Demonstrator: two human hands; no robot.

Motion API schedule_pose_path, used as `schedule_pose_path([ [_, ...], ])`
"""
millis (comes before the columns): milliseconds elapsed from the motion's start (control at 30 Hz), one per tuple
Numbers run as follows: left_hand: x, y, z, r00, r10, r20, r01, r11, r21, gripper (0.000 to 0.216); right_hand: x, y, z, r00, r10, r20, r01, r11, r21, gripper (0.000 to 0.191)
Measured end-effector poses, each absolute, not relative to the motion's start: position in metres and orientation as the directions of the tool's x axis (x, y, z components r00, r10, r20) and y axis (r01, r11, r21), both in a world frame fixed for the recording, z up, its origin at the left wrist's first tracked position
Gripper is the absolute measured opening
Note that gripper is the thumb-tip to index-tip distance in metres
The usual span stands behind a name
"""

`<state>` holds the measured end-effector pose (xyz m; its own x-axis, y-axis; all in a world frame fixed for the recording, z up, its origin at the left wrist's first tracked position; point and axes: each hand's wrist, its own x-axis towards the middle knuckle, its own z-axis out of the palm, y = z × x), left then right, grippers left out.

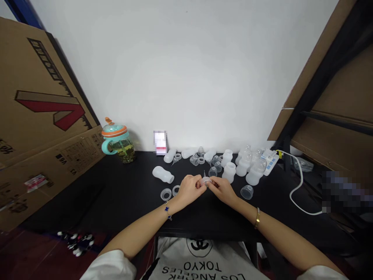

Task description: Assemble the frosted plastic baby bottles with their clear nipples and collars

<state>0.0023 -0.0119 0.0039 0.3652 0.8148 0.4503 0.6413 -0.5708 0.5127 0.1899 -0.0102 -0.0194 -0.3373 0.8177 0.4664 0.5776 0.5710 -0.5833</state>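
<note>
Near the table's front edge, my left hand (190, 187) and my right hand (223, 189) meet, fingers closed from both sides on a white bottle collar ring (206, 180). A clear pointed nipple tip (204, 174) sticks up at the ring. My fingers hide much of both pieces. Beside my left hand lie a loose collar ring (166, 194) and a second ring (175, 190) partly behind the wrist. A milky baby bottle (163, 174) rests on its side just beyond them. To the right of my right hand is a clear dome cap (246, 191).
Open bottles (229, 172), capped bottles (255, 174) and several clear caps stand along the back right. A power strip (270, 161) trails a white cable (302, 177). At the back left are a lidded jug (124, 146) and a phone (160, 144). A large carton (58, 167) borders the left.
</note>
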Motion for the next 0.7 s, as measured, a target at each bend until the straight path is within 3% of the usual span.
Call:
schedule_pose_path([
  [367, 0.0023, -0.0117, 0.0036, 0.366, 0.82, 0.44, 0.649, -0.564, 0.511, 0.032, 0.1887, -0.0106, -0.0178, -0.345, 0.809, 0.475, 0.569, 0.583, -0.58, 0.035],
  [700, 0.0011, -0.01, 0.0031, 0.351, 0.826, 0.441, 0.662, -0.552, 0.507, 0.031, 0.1897, -0.0085, -0.0158, -0.382, 0.826, 0.416, 0.492, 0.562, -0.665, 0.033],
])
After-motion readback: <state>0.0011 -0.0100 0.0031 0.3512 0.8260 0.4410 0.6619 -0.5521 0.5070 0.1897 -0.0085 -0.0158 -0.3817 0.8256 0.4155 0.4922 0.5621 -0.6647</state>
